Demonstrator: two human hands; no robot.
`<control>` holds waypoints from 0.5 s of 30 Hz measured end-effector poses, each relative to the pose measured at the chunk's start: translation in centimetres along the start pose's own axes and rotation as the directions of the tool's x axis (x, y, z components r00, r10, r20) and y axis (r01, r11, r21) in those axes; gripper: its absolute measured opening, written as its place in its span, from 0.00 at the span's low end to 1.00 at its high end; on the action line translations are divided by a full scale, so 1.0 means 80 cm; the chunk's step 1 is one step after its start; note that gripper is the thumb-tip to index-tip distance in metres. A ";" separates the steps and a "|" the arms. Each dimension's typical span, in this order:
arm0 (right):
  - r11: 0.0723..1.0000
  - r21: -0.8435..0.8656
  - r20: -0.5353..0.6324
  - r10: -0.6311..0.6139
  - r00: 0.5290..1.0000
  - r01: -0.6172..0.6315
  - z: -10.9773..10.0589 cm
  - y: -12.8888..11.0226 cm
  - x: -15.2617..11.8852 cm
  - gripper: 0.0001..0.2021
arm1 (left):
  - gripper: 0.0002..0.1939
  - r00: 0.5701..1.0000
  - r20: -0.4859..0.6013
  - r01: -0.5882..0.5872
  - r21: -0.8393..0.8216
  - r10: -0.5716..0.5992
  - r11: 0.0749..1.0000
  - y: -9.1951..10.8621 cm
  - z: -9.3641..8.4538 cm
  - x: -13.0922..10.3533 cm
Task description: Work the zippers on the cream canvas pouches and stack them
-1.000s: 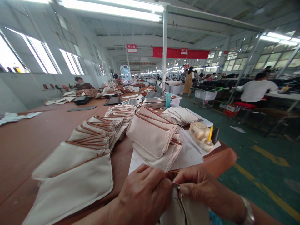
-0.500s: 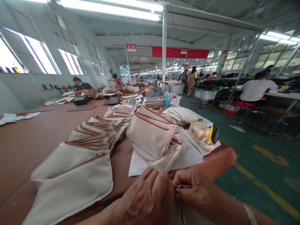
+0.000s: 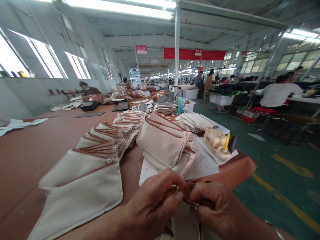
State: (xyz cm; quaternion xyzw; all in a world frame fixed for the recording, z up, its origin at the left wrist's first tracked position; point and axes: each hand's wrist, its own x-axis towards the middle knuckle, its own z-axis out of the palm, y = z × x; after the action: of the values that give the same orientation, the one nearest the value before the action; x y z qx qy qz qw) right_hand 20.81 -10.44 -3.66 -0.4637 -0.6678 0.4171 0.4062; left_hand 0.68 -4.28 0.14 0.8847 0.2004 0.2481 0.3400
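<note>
Fabric [image 3: 185, 221], cut off below, is pinched by left hand [image 3: 158, 200] and right hand [image 3: 220, 208].

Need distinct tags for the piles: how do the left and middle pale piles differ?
The left pile reaches the picture's bottom edge; the middle pile stops short. The left pile lies on brown tabletop; the middle pile's near end, on white paper. The left pile looks greyer, the middle pile pinker. Both are pale with brown edges.

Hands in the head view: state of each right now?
Left hand: closed, holding a cream piece with brown edging.
Right hand: closed, pinching the same piece near its top edge.
</note>
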 end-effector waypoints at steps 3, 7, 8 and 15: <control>0.997 -0.071 0.000 0.021 1.000 -0.021 0.002 -0.002 -0.003 0.11 | 0.17 0.958 0.237 0.186 -0.094 -0.160 0.978 -0.004 -0.010 0.011; 0.990 -0.067 -0.006 0.120 0.993 -0.120 0.002 0.001 -0.007 0.09 | 0.21 0.928 0.364 0.123 -0.108 -0.076 0.986 -0.016 -0.016 0.022; 0.987 -0.042 0.004 0.153 0.988 -0.153 0.000 0.002 -0.008 0.08 | 0.20 0.923 0.381 0.106 -0.119 -0.053 0.987 -0.017 -0.017 0.024; 0.980 0.083 0.186 0.161 0.969 -0.179 -0.018 -0.006 -0.009 0.10 | 0.11 0.893 0.435 0.216 -0.192 -0.114 0.957 -0.013 -0.020 0.030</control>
State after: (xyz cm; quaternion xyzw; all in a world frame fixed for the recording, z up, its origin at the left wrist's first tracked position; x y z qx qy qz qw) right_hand 22.16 -10.98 -2.88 -0.4593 -0.6377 0.5230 0.3300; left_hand 1.44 -1.50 1.19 0.8502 0.1667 0.0444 0.4974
